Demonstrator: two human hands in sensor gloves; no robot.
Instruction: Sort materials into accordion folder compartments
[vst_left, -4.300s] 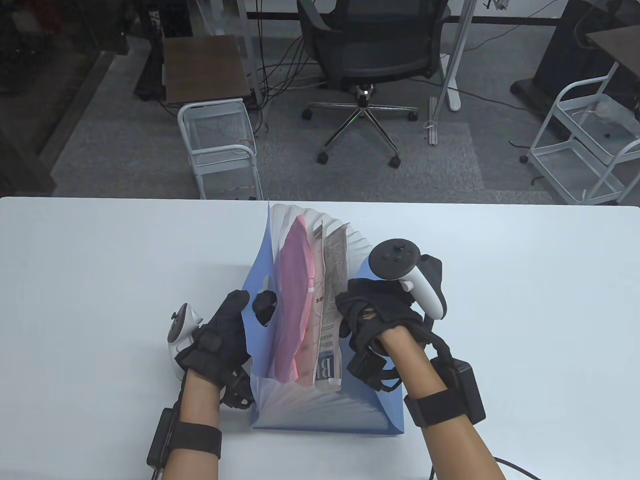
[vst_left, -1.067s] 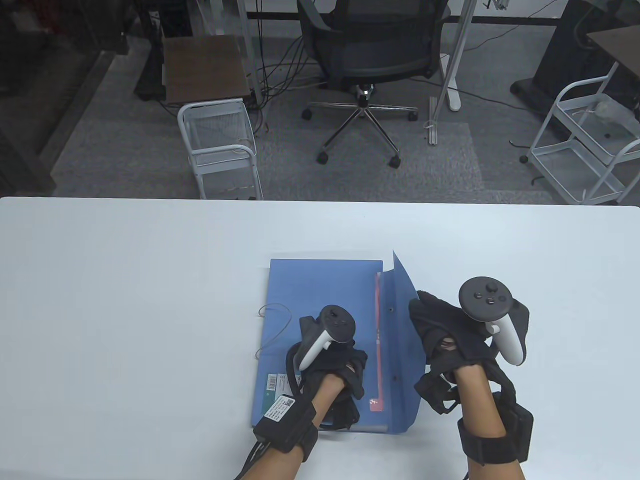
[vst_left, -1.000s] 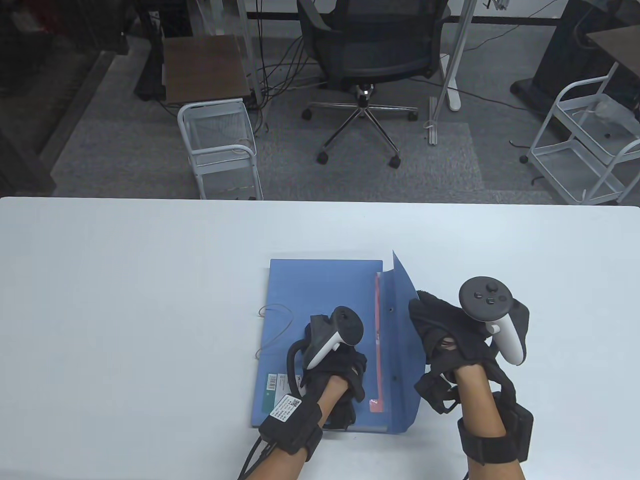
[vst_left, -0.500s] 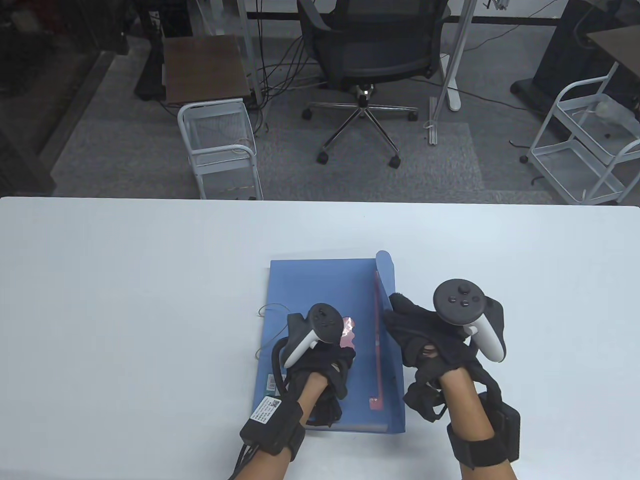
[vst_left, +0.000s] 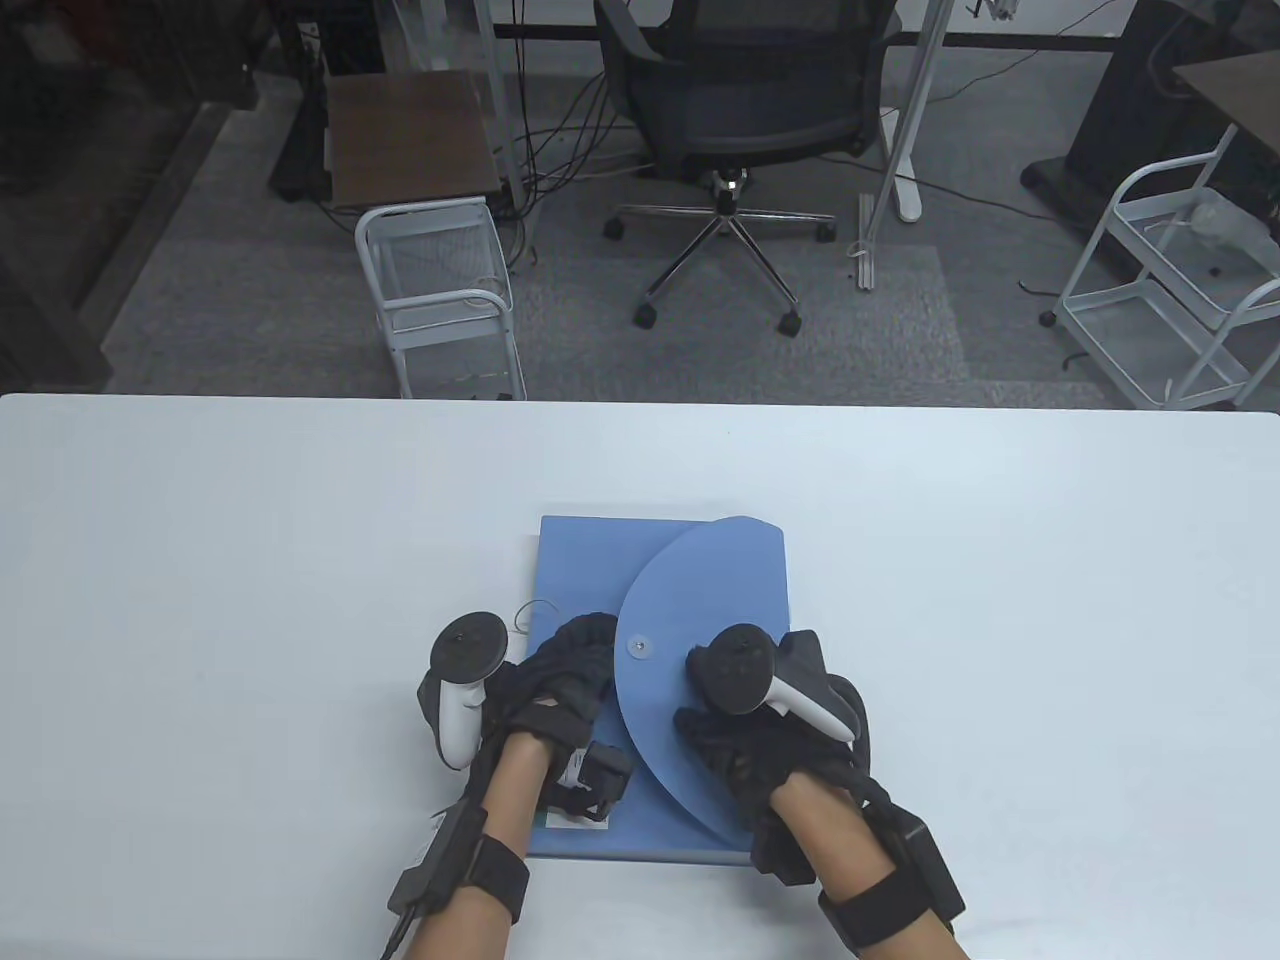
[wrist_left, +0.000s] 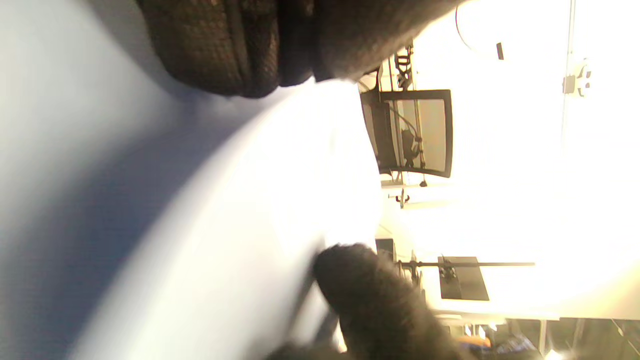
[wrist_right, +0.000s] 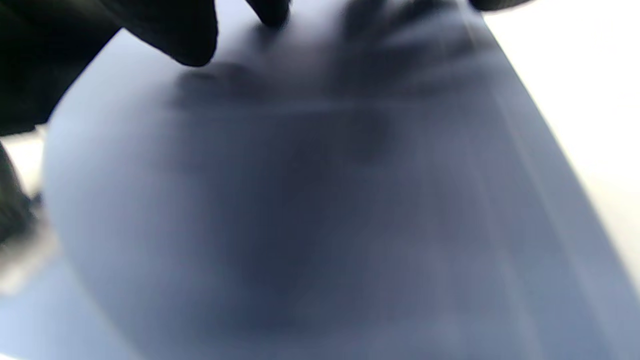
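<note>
Half a second before, the rounded flap (vst_left: 690, 650) of the blue accordion folder (vst_left: 575, 570) had stood on edge along the folder's right side, with a strip of pink material showing beneath it; by this moment the flap lay folded flat across the front, covering the right half and hiding the pink. The right hand (vst_left: 745, 725) had come over with it and rested palm-down on the flap, its grip spread and pressing rather than pinching anything. The left hand (vst_left: 555, 685) had shifted toward 9 o'clock and lay on the folder's left part, fingers reaching toward the small round fastener (vst_left: 638, 648) at the flap's curved edge; whether its grip held the thin elastic cord (vst_left: 530, 612) could not be told, since the left wrist view was blurred. Judging from this, the sorting looked finished and only the fastening of the flap remained.

The folder lay flat on the desk (vst_left: 200, 600) at about 6 o'clock of centre, near the front edge. Broad bare desk lay toward 9, 12 and 3 o'clock, so sliding the folder away from the body seemed safe, while toward 6 o'clock little margin was left.
</note>
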